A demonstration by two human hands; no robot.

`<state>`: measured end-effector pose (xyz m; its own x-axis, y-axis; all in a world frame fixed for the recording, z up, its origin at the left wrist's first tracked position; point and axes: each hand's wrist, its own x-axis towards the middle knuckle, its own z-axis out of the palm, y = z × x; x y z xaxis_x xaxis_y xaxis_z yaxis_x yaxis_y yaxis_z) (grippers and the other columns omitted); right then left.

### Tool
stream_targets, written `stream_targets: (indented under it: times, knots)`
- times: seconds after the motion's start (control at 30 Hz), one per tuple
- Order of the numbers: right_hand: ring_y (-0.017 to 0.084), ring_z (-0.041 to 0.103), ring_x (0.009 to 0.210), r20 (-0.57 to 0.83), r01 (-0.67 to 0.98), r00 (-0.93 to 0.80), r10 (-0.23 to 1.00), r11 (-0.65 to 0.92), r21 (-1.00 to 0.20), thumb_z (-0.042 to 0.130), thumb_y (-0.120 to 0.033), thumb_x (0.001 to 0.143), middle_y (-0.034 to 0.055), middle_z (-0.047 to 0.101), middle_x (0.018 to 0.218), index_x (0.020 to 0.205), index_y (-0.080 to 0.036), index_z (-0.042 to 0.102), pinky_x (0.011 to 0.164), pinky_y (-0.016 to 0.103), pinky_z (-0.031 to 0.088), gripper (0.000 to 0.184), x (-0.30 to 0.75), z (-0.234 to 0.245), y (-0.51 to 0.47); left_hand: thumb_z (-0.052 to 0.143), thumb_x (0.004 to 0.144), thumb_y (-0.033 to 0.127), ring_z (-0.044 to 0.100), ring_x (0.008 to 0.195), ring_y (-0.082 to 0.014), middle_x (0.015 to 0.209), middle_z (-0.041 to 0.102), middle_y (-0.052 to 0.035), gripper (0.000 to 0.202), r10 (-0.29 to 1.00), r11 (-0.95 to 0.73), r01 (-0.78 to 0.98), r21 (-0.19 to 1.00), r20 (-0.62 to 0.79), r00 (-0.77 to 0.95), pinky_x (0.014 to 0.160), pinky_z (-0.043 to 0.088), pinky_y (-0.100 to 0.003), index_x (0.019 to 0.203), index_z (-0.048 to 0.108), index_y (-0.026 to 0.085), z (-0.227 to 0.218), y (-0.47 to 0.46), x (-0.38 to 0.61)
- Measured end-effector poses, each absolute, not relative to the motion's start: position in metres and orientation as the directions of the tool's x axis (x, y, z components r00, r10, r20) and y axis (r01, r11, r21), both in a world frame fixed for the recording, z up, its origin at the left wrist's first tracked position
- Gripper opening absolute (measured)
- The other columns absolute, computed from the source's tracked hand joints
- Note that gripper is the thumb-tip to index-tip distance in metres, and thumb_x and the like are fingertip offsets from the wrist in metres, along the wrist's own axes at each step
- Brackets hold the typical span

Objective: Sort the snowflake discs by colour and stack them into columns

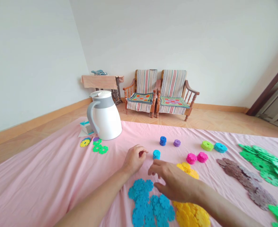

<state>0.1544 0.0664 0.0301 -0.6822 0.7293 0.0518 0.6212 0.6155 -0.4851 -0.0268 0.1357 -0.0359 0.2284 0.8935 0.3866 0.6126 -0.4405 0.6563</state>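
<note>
My left hand [135,158] is loosely curled just left of a short stack of light-blue snowflake discs [156,154], with a gap between thumb and fingers and nothing visible in it. Over the cloth, my right hand [170,181] hovers with thumb and fingers apart, close in front of that stack. Loose blue snowflake discs [142,201] lie in a spread pile below both hands. Yellow discs [192,214] are partly hidden under my right hand and forearm. Behind the light-blue stack stand a dark-blue stack [162,141] and a purple stack [177,143].
Two pink stacks [197,157], a lime stack [207,145] and another blue stack [220,147] stand right. Brown discs [247,183] and green discs [264,162] lie beyond. A white jug [108,121] stands left on the pink cloth [46,176], near green discs [100,147].
</note>
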Motion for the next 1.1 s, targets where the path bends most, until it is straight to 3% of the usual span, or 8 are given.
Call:
stream_targets:
  times: [0.1,0.3,0.73,0.9,1.1]
  knots:
    - [0.017,0.060,0.082,0.008,0.609,-0.717,0.698,0.631,-0.481,0.057,-0.017,0.075,0.0045,0.059,0.100,0.105,-0.023,0.059,0.070,0.027,0.044,0.031,0.148,0.031,0.059,0.048,0.072,0.005,0.056,0.065,-0.0123,0.075,0.064,-0.0012,0.025,0.889,-0.449,0.609,0.653,0.392,0.235,0.062,0.044,-0.023,0.076,0.069,0.017,-0.036,0.136,-0.027]
    - [0.018,0.060,0.084,-0.022,0.622,-0.735,0.678,0.661,-0.420,0.054,-0.017,0.077,0.0065,0.058,0.099,0.101,-0.019,0.060,0.073,0.027,0.044,0.024,0.143,0.031,0.058,0.049,0.073,0.005,0.057,0.065,-0.0125,0.075,0.064,-0.0019,0.024,0.885,-0.458,0.614,0.643,0.393,0.248,0.062,0.044,-0.023,0.077,0.069,0.017,-0.036,0.135,-0.026]
    - [0.025,0.055,0.075,0.068,0.652,-0.756,0.651,0.758,-0.002,0.052,-0.021,0.079,0.0087,0.057,0.083,0.087,-0.016,0.057,0.059,0.034,0.042,0.011,0.135,0.014,0.047,0.048,0.072,0.003,0.057,0.065,-0.0122,0.076,0.065,-0.0018,0.025,0.876,-0.474,0.624,0.621,0.405,0.263,0.062,0.044,-0.022,0.076,0.069,0.017,-0.036,0.135,-0.026]
    - [0.024,0.056,0.074,0.055,0.682,-0.730,0.681,0.732,-0.013,0.051,-0.021,0.079,0.0084,0.058,0.082,0.087,-0.016,0.056,0.059,0.032,0.041,0.011,0.135,0.013,0.047,0.048,0.073,0.004,0.058,0.065,-0.0123,0.077,0.065,-0.0020,0.025,0.880,-0.466,0.628,0.623,0.399,0.257,0.063,0.045,-0.022,0.076,0.069,0.017,-0.036,0.135,-0.027]
    - [0.021,0.058,0.074,0.029,0.743,-0.655,0.755,0.650,-0.160,0.049,-0.016,0.076,0.0096,0.058,0.089,0.089,-0.014,0.054,0.060,0.030,0.042,0.014,0.143,0.021,0.054,0.048,0.073,0.005,0.057,0.066,-0.0125,0.075,0.064,-0.0017,0.024,0.885,-0.457,0.629,0.629,0.391,0.252,0.063,0.044,-0.023,0.076,0.069,0.017,-0.036,0.135,-0.026]
